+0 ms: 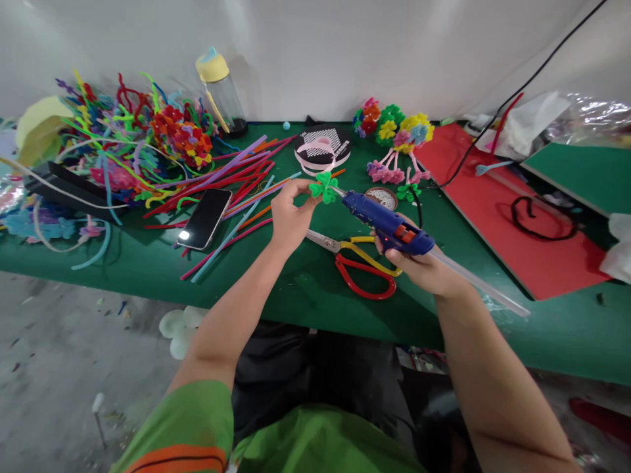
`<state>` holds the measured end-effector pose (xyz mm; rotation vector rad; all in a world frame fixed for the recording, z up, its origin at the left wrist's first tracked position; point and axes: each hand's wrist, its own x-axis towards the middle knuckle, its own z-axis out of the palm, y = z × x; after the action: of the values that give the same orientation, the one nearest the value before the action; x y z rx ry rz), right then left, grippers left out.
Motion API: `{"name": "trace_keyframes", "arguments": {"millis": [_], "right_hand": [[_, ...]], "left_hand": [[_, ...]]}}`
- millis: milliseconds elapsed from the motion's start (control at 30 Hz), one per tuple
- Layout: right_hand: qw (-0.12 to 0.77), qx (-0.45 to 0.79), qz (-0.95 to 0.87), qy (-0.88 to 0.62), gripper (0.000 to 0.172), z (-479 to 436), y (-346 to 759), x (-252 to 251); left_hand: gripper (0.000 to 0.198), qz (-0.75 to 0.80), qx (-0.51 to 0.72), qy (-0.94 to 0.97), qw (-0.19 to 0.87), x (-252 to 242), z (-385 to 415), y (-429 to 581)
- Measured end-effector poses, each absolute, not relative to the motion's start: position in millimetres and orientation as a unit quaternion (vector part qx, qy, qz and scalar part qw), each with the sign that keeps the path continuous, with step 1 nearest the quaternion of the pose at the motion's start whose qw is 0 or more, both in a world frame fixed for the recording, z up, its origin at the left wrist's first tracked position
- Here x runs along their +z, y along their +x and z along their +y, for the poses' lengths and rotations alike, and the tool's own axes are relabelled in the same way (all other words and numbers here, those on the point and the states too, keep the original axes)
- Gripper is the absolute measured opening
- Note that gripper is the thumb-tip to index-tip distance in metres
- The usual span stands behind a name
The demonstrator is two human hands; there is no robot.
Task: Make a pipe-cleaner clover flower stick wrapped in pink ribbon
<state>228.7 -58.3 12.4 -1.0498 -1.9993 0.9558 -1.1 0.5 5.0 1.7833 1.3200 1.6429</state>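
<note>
Pinched between the fingers of my left hand (292,213) is a green pipe-cleaner flower (324,188), raised above the table. My right hand (419,263) is wrapped round a blue glue gun (387,223), whose metal nozzle points left and meets the flower's right side, though I cannot tell if it touches. A long clear glue stick (486,286) sticks out of the gun's back. Under the gun lie scissors (367,266) with one red and one yellow handle. Behind the gun sits a small round dish (381,198) holding tiny pale bits.
On the left are a heap of coloured pipe cleaners (133,144), a phone (204,219) and loose stems (241,223). A bottle (221,92), ribbon roll (323,148) and finished flowers (394,128) stand at the back. A red board (503,203) and black cord (522,82) are right.
</note>
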Motion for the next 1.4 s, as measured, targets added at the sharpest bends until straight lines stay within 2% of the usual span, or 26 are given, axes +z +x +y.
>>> {"name": "trace_keyframes", "arguments": {"millis": [600,800,1067,1400], "right_hand": [[0.332,0.393,-0.763,-0.391,0.029,-58.9,225.9,15.2],[0.32,0.404,-0.766,-0.384,0.03,-58.0,224.7,19.4],[0.328,0.391,-0.767,-0.39,0.023,-58.3,226.5,16.6],[0.328,0.376,-0.769,-0.399,0.028,-57.2,229.3,11.7]], "left_hand": [[0.001,0.466,0.577,0.652,0.158,4.3,-0.6,-0.9],[0.005,0.462,0.582,0.653,0.144,4.4,-1.1,-1.3],[0.009,0.464,0.589,0.651,0.114,4.9,0.1,-2.6],[0.013,0.438,0.619,0.634,0.155,2.1,3.6,-2.6]]}}
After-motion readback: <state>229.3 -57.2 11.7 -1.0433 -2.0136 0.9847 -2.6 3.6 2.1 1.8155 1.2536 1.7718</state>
